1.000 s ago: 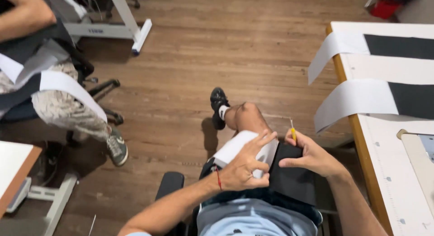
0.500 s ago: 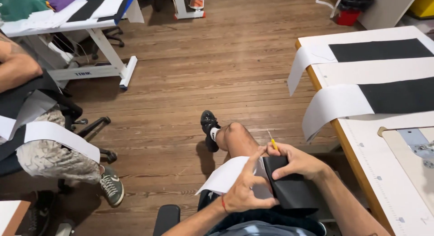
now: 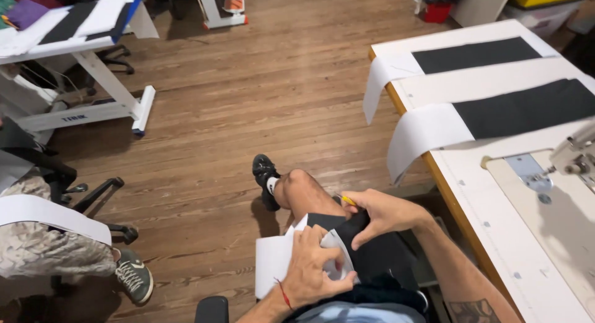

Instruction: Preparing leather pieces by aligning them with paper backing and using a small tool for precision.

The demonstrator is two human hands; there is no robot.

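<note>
On my lap, near centre, both hands work a black fabric piece [image 3: 372, 252] w/ white paper [image 3: 273, 261] under it. My left hand [image 3: 316, 267] presses down flat-ish, fingers curled onto the white edge where it meets the black, red thread round the wrist. My right hand [image 3: 378, 214] has its grip closed, pinching the black fabric's top corner; a small yellow pencil [image 3: 348, 200] pokes out the far side of that fist. Hands just beside each other, nearly touching. My bare knee [image 3: 297, 183] sticks out far-left of them, black shoe [image 3: 265, 174] on the wood floor [image 3: 248, 100]. Right: the counter [image 3: 496, 218] w/ black fabric strips [image 3: 520, 106] on white paper, sewing machine [image 3: 576, 156] part at the edge. Left: another person's leg in camo trousers [image 3: 49, 248].
</note>
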